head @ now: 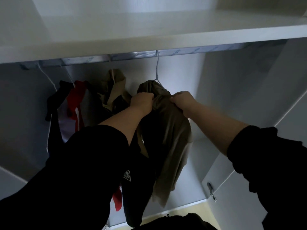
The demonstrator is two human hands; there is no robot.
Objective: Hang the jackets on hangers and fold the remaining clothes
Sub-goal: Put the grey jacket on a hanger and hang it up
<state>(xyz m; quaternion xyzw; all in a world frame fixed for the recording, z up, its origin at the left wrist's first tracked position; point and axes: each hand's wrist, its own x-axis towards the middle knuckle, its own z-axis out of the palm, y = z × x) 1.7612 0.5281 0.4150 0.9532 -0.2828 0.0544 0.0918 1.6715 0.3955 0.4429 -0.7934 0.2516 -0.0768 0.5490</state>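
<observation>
Jacket in olive-brown cloth hangs in front of you inside the wardrobe, on a thin wire hanger. The hanger's hook sits over the metal rail a little right of the rail's middle, directly under the white shelf. The jacket's top is bunched up just below the hook, and the rest falls straight down, clear of the wardrobe floor.

Your left grip is curled tight round a fistful of the cloth on the left of the bunched top. Your right grip pinches the cloth on the right of it, with the fingers folded in. The two are close together, with only the gathered cloth between them. Both your sleeves are black and pushed back from the wrists.

A black garment with a small triangular badge hangs against the jacket's left edge, under your left forearm; you cannot tell from here what holds it up. Toward the rail's left end, a red, black and pale top hangs from a white hanger, and a tan garment hangs between it and the jacket. A metal hinge shows on the wardrobe's right side panel, low down.
</observation>
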